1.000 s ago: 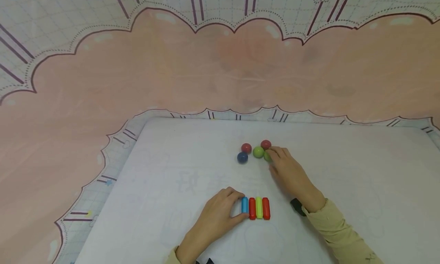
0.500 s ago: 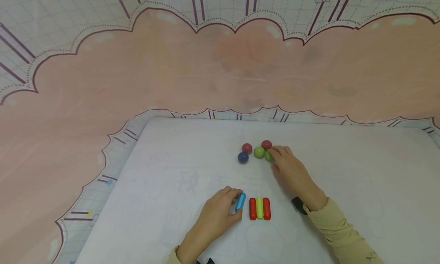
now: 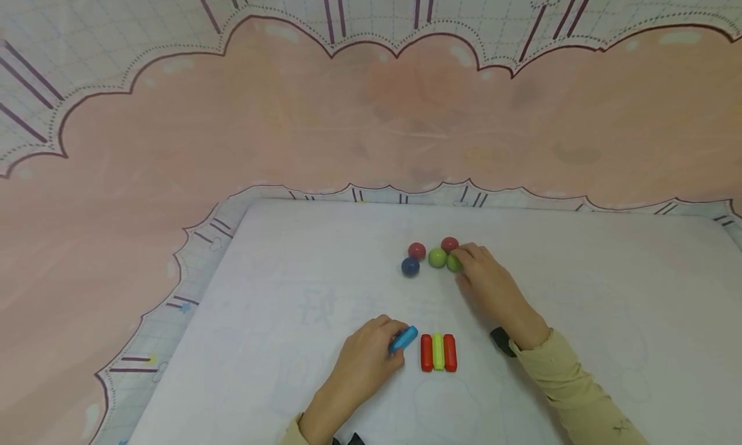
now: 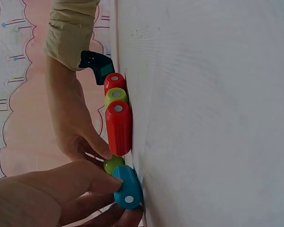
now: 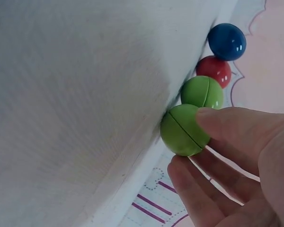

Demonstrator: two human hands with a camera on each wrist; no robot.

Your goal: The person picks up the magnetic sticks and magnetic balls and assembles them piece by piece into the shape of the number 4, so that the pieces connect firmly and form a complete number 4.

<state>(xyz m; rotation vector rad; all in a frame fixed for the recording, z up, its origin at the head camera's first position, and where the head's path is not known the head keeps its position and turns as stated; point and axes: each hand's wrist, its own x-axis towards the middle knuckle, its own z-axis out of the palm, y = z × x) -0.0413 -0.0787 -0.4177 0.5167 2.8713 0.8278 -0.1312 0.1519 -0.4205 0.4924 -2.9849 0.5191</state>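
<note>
pinches a blue rod (image 3: 404, 339) aslant between thumb and fingertips of the left hand (image 3: 368, 358), just beside a row of three on the white tabletop (image 3: 290, 258): a red rod (image 3: 426, 353), a yellow-green rod (image 3: 438, 351) and a second red rod (image 3: 450, 353). with the right hand (image 3: 489, 287), pinches a green ball (image 5: 180, 132) between thumb and fingertips, apparently against a second green ball (image 3: 437, 258). cannot tell the exact lie of the other fingers, partly hidden, or any gap beneath the rod.

to turn the rod well, apparently the step in hand, grip near the middle, roll with the fingertips alone and hold clear of the row; watch for a pull from the pale end disc (image 4: 129, 199), possibly magnetic. with the right hand, press lightly to avoid rolling the ball into its neighbours.

compared with half a second ago, tilts the blue rod further over; compared with a full second ago, parts it from the end of the row. keeps right hand and ball nearly in place.
</note>
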